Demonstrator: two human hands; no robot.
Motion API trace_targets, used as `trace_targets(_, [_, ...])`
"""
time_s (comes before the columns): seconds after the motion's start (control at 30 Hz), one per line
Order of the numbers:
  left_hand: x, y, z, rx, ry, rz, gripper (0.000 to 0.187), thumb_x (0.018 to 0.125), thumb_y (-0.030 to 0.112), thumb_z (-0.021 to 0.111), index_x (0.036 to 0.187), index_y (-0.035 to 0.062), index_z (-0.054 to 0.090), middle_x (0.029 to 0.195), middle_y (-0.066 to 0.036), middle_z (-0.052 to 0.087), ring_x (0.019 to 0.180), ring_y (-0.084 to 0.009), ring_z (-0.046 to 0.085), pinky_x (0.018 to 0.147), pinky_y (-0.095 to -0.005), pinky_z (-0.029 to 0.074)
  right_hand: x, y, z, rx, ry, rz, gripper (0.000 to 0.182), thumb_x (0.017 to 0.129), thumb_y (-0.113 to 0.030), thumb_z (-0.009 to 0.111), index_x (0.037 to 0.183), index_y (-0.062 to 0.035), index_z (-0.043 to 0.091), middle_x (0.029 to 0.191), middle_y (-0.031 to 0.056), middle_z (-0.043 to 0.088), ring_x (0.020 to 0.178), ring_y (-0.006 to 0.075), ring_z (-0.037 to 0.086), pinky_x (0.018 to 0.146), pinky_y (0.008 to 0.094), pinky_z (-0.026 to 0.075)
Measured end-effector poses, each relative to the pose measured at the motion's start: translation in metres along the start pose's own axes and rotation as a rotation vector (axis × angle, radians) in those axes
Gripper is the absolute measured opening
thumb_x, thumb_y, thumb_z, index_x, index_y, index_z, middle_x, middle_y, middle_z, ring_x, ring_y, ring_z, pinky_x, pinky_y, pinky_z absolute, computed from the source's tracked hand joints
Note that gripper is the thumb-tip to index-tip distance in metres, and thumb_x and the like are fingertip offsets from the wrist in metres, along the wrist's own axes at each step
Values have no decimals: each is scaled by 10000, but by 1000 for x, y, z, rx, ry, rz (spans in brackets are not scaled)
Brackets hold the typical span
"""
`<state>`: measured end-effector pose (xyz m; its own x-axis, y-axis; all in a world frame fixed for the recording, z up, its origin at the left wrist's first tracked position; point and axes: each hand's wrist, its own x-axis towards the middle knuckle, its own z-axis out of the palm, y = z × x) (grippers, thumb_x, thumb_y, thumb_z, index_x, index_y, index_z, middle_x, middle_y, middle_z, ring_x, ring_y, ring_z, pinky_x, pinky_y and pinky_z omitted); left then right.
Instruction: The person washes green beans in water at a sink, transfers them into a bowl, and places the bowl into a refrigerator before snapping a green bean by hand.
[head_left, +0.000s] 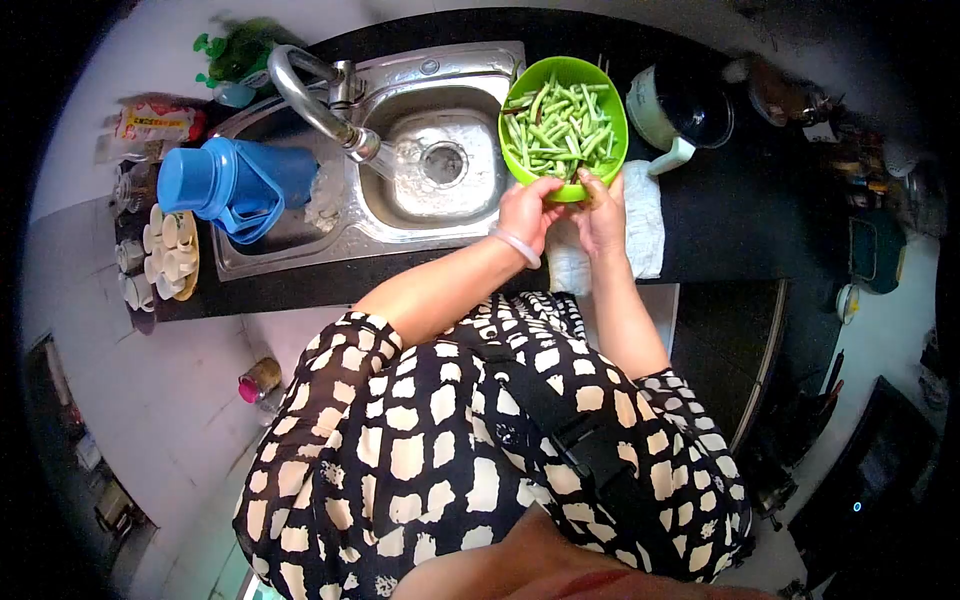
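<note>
A bright green bowl [622,125] full of cut green bean pieces [565,125] is at the right edge of the steel sink [440,222]. My left hand [528,213], with a pale bangle at the wrist, grips the bowl's near side. Beside it, my right hand [602,215] holds the same side with the thumb at the rim. Water runs from the curved faucet [310,105] into the right basin. Under and behind my right hand lies a white cloth [645,225] on the black counter.
A blue thermos [235,185] lies in the left basin. White cups [172,250] on a tray stand at the counter's left end. A pale pot [652,112] with a handle sits right of the bowl. Packets [158,122] and a green bottle [235,93] are behind the sink.
</note>
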<state>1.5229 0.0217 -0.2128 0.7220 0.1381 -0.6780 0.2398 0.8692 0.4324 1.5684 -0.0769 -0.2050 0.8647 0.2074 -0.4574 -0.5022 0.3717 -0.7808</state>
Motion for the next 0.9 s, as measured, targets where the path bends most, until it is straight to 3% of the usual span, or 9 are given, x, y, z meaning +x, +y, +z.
trace_targets(0.13, [-23, 11, -8, 319, -101, 87, 196, 815, 182, 604, 976, 72, 579, 940, -33, 610, 812, -134, 557, 672, -268, 443, 10, 17, 0, 33, -62, -183, 523, 733, 16, 510, 1226, -84, 366, 1125, 106, 488, 996, 269, 521, 798, 417, 483])
trace_targets(0.3, [-54, 68, -40, 657, -320, -72, 365, 852, 343, 562, 1098, 79, 508, 1015, -40, 584, 888, -149, 558, 688, -306, 477, -35, -29, 0, 173, -124, -23, 735, 602, 120, 448, 1303, -53, 312, 1171, 134, 469, 1079, 296, 477, 938, 421, 417])
trace_targets(0.37, [-48, 76, -56, 548, -143, -7, 467, 838, 379, 571, 1173, 81, 439, 1008, -55, 564, 861, -168, 558, 678, -317, 491, -28, -48, -1, -176, -128, 37, 713, 609, 100, 464, 1294, -32, 316, 1169, 137, 475, 1085, 273, 480, 914, 404, 439])
trace_targets(0.43, [-29, 98, -60, 270, -301, -2, 465, 863, 366, 528, 1221, 123, 358, 1101, -84, 503, 882, -214, 566, 676, -372, 516, -15, -54, 1, -176, -319, 62, 654, 659, 24, 535, 1281, -7, 335, 1120, 118, 510, 1000, 230, 538, 843, 343, 478])
trace_targets(0.53, [-25, 107, -57, 367, -307, 104, 401, 880, 212, 432, 1254, 119, 320, 1115, -117, 482, 828, -248, 603, 600, -401, 558, -8, -59, 7, -231, -351, 126, 663, 674, 33, 509, 1310, -57, 343, 1103, 108, 533, 915, 187, 571, 687, 288, 527])
trace_targets(0.63, [-22, 89, -61, 354, -269, 178, 401, 865, 129, 376, 1258, 106, 299, 1115, -129, 488, 852, -257, 607, 562, -403, 565, -21, -61, 23, -323, -289, 86, 660, 696, 12, 507, 1323, -70, 319, 1131, 109, 519, 915, 194, 572, 696, 300, 526])
trace_targets(0.7, [-33, 80, -56, 226, -182, 236, 403, 856, 98, 386, 1246, 96, 284, 1118, -137, 483, 872, -259, 603, 549, -398, 568, -32, -42, 29, -391, -216, -103, 603, 747, -77, 546, 1295, -35, 299, 1149, 127, 502, 991, 287, 559, 688, 442, 546])
trace_targets(0.77, [-34, 72, -60, 181, -184, 208, 424, 853, 103, 410, 1254, 107, 270, 1136, -139, 472, 880, -264, 601, 571, -411, 568, -51, -31, 31, -199, -102, 260, 543, 753, -90, 547, 1252, -19, 347, 1145, 150, 511, 988, 320, 561, 691, 494, 537])
trace_targets(0.9, [-40, 102, -105, 602, -247, 110, 485, 892, 299, 472, 1286, 59, 322, 1169, -160, 507, 879, -263, 609, 623, -350, 553, -34, -10, 13, 12, -183, 235, 502, 749, -97, 552, 1212, 4, 386, 1112, 185, 529, 955, 339, 577, 712, 518, 527])
